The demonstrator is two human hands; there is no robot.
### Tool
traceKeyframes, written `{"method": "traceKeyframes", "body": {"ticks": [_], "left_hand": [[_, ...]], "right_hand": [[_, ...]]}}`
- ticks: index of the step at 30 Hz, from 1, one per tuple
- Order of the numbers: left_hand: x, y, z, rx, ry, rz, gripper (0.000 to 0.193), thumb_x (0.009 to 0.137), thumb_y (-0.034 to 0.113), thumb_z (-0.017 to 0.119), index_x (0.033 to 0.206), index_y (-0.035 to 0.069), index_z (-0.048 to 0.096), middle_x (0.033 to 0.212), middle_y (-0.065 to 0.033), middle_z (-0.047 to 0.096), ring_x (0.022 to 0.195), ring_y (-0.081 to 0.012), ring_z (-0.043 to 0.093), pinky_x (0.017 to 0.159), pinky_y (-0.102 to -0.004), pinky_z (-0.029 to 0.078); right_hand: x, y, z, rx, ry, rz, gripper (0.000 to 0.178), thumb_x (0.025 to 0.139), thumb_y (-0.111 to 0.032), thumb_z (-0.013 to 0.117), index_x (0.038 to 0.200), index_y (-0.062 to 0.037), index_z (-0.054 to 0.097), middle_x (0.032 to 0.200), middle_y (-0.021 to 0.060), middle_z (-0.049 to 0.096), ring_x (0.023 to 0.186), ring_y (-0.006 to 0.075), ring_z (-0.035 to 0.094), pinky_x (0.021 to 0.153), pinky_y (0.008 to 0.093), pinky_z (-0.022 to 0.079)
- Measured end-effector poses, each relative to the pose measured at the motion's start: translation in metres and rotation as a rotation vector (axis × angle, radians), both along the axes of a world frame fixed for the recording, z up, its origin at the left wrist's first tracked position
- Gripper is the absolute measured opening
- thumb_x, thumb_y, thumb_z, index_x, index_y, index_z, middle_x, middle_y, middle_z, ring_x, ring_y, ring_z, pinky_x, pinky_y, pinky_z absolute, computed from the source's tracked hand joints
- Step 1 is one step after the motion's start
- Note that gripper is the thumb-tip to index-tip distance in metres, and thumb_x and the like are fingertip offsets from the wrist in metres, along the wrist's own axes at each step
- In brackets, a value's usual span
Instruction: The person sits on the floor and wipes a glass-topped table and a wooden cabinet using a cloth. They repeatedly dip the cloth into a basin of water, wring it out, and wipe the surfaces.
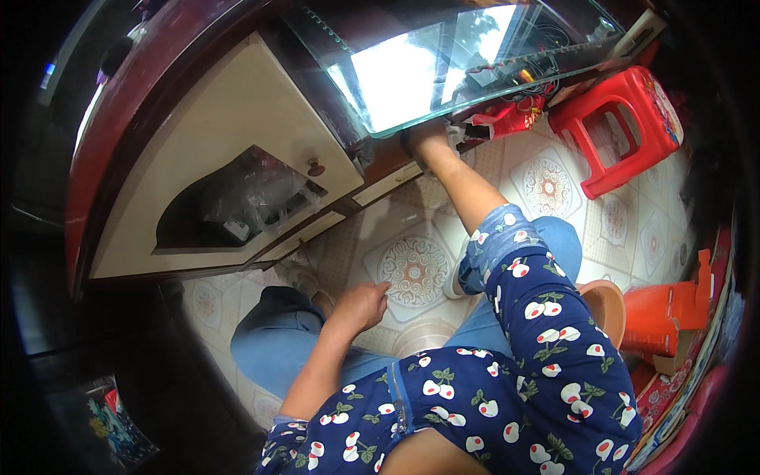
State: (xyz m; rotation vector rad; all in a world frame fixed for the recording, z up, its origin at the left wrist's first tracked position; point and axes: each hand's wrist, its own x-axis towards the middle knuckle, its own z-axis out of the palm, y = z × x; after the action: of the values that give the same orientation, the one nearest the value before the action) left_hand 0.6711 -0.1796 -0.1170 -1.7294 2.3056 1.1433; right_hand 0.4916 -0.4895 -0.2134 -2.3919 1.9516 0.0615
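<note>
My left hand hovers between my knees over the patterned floor. Its fingers are curled in, and nothing shows in them. My right arm stretches forward to the cabinet, where my right hand is partly under the front edge of a glass shelf. The fingers are hidden there, so what they touch cannot be seen. Beside that hand, on its right, lie a red wrapper or bag and a tangle of dark cables.
A cream cabinet door with a round knob stands at the left. To the right are a red plastic stool, an orange box and a brownish round tub. Tiled floor stretches between them.
</note>
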Motion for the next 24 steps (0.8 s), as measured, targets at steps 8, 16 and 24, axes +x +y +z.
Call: {"method": "traceKeyframes", "body": {"ticks": [8,16,24], "left_hand": [[-0.004,0.000,0.006,0.026,-0.029,-0.010,0.032,0.081,0.016,0.054,0.112,0.009,0.063,0.098,-0.0209,0.064,0.091,-0.0381,0.061,0.079,-0.0466,0.049],[0.002,0.009,0.001,-0.023,-0.029,-0.023,0.033,0.081,0.016,0.054,0.112,0.009,0.063,0.098,-0.0206,0.065,0.091,-0.0382,0.061,0.080,-0.0464,0.049],[-0.007,-0.001,0.006,0.008,-0.032,-0.040,0.032,0.082,0.017,0.053,0.112,0.009,0.063,0.096,-0.0213,0.064,0.090,-0.0389,0.061,0.078,-0.0472,0.049]], "right_hand": [[-0.033,0.074,-0.017,-0.445,-0.611,-0.056,0.037,0.069,-0.004,0.060,0.106,-0.0069,0.061,0.110,0.0138,0.060,0.101,0.0341,0.055,0.090,0.0443,0.042],[-0.023,0.137,-0.103,0.038,-2.001,-1.117,0.031,0.082,-0.004,0.062,0.112,0.0012,0.056,0.110,0.0148,0.059,0.095,0.0274,0.060,0.084,0.0416,0.050],[-0.100,0.037,-0.093,-0.049,-2.650,-0.940,0.027,0.092,-0.020,0.059,0.112,-0.0045,0.050,0.109,0.0113,0.059,0.092,0.0228,0.061,0.079,0.0433,0.053]]}}
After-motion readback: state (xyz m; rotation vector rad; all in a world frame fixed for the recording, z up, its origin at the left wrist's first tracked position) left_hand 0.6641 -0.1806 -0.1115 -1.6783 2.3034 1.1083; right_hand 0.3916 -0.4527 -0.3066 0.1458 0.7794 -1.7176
